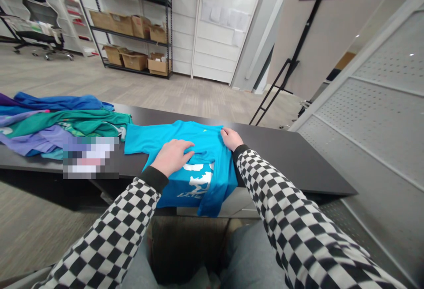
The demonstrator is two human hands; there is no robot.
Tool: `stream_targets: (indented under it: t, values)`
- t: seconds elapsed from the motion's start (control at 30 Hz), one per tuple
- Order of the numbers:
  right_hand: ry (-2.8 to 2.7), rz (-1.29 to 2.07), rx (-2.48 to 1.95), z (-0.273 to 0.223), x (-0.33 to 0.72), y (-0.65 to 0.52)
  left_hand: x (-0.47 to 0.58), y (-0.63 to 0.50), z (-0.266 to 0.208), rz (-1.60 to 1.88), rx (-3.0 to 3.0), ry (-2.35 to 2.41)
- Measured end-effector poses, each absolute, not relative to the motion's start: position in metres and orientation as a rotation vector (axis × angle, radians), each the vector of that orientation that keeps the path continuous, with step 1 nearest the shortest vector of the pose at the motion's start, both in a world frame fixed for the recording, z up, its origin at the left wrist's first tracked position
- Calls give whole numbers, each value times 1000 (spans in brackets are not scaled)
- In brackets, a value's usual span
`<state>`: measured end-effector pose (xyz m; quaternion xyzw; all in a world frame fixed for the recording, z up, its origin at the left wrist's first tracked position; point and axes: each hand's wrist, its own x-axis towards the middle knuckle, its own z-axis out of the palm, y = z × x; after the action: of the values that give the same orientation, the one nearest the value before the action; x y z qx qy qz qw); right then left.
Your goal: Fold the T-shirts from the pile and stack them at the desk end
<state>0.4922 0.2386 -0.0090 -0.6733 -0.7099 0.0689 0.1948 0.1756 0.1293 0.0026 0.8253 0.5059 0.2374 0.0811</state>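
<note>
A bright blue T-shirt (195, 141) with a white print lies on the dark tabletop (268, 148), its lower part hanging over the near edge. One sleeve stretches out to the left, while the right side is folded inward over the print. My left hand (174, 154) rests on the middle of the shirt, fingers stretched out and thumb apart. At the shirt's upper right edge, my right hand (231, 138) has its fingers closed on the fabric.
Left on the table is a heap of green, purple and blue clothes (66, 121), with a blurred patch at its front. A perforated partition (371, 95) borders the right end. Behind stand a shelf with cardboard boxes (134, 59) and a board on a black stand (303, 42).
</note>
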Motion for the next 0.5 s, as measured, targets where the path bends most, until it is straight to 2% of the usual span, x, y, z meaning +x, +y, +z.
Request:
stream_targets:
  t: [0.2, 0.33, 0.5]
  values:
    - [-1995, 186, -1891, -7, 491, 236, 178, 129, 6, 761, 2482, 1602]
    - [-2007, 193, -1894, -6, 490, 235, 180, 128, 12, 870, 2277, 1647]
    - [-2003, 195, -1909, -8, 490, 238, 194, 121, 11, 824, 2139, 1722]
